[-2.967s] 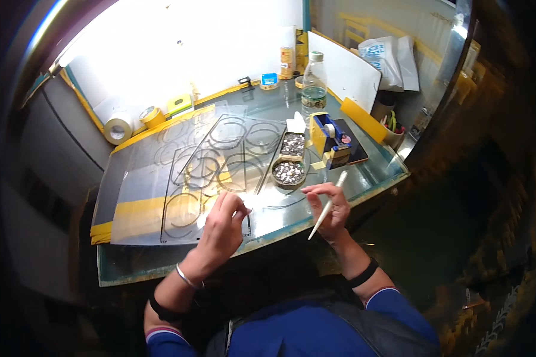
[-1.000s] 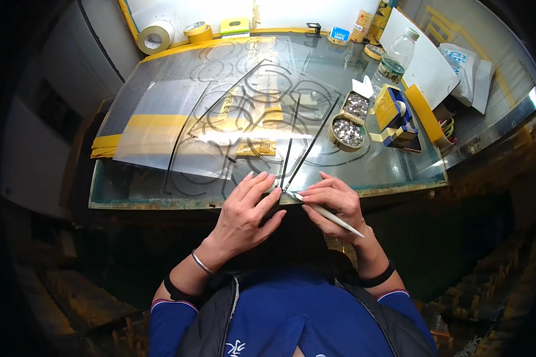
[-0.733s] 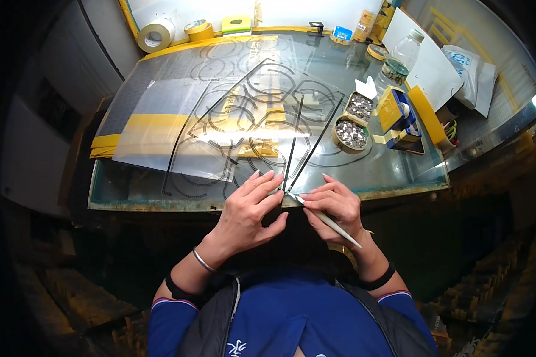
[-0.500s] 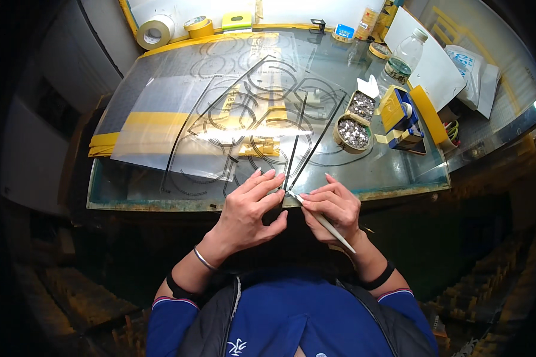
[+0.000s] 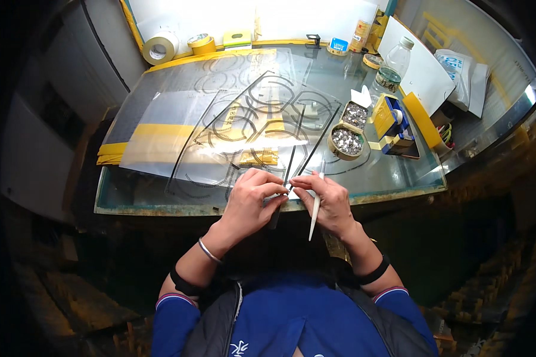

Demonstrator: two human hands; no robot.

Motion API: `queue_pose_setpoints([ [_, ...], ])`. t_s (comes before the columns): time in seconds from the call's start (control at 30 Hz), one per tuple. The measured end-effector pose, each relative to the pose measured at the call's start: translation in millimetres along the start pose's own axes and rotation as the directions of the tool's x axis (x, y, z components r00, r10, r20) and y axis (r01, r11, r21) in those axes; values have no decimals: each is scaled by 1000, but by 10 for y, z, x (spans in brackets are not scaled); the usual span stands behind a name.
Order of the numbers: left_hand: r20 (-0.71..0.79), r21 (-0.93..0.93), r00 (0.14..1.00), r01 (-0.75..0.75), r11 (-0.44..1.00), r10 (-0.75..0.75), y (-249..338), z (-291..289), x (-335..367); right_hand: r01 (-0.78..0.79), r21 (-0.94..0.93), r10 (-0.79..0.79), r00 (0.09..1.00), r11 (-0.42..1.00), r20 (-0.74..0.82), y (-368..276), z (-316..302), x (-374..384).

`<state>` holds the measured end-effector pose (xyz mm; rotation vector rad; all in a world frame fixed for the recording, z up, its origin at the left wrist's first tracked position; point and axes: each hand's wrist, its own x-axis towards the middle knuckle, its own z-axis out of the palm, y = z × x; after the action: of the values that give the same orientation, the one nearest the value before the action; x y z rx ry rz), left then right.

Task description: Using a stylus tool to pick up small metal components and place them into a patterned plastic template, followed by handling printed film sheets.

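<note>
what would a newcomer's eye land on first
Likely the left hand and right hand, close together at the table edge, the right holding a slim white tool. Behind them spreads dark-patterned clear film; toward the right sit two open containers of silvery bits.

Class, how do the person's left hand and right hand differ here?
The right hand holds a slim white tool; the left hand holds no such tool. A silver bracelet sits at the left hand's wrist; none shows at the right hand's. Both are curled near the front edge of the table.
</note>
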<state>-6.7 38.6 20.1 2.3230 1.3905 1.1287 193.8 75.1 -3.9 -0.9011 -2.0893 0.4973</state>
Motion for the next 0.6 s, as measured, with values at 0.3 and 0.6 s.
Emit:
queue_pose_setpoints([
  [0.3,140,30,990,-15,999,11,59,25,127,86,18,-85,996,996,-25,-2,-14,9],
  [0.6,217,185,972,-129,974,87,29,79,116,20,-9,-20,997,1000,-75,-59,32,6],
])
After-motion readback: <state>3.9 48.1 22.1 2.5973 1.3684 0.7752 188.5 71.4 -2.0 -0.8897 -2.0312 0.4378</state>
